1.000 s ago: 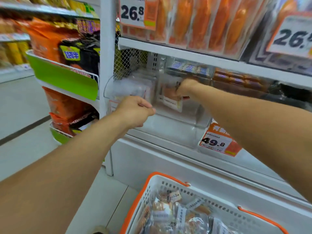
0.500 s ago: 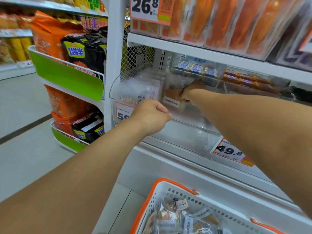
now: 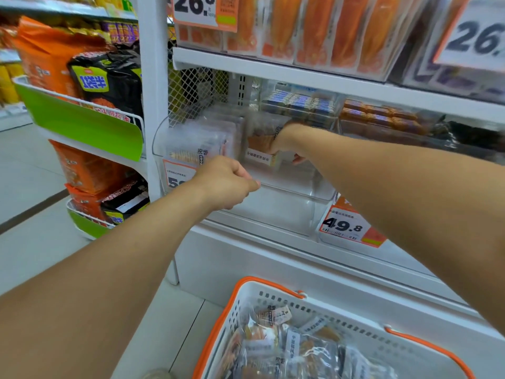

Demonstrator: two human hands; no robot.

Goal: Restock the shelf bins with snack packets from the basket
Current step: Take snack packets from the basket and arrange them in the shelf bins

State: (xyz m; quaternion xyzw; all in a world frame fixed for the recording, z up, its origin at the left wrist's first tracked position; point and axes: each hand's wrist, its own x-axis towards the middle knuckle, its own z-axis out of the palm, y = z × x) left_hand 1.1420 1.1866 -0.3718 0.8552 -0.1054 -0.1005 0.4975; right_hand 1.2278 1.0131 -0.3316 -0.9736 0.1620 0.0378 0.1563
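**Packet going into clear bin, left hand on bin front**

Shop aisle, white shelf [image 3: 300, 73] unit with clear bins under it. Right hand [image 3: 287, 140] reaches inside the middle bin [image 3: 295, 212] and grips a packet [image 3: 261, 149], fingers curled round its right edge, thumb side hidden. Packet stands roughly upright, long axis near vertical, white label at the bottom facing the camera, orange-brown snack showing above it; motion blur, so exact tilt cannot be told. It sits at the bin's left side, just beside the wall shared with the left bin [image 3: 196, 143], which is full of pale upright packs.

Left hand [image 3: 226, 181] is at the middle bin's front rim, fingers curled in a loose fist with the tips pinching or hooked on the clear edge; which one cannot be told.

Basket [image 3: 246, 299], white with orange trim, sits low in front, well below the bins, holding more clear packets [image 3: 287, 348] lying flat in a heap. Price tag "49.8" [image 3: 347, 225] hangs at the bin's lower right. Shelf above carries orange packs [image 3: 314, 26], close over the right forearm. To the left, a side rack [image 3: 82, 121] with green fronts holds orange and black bags.
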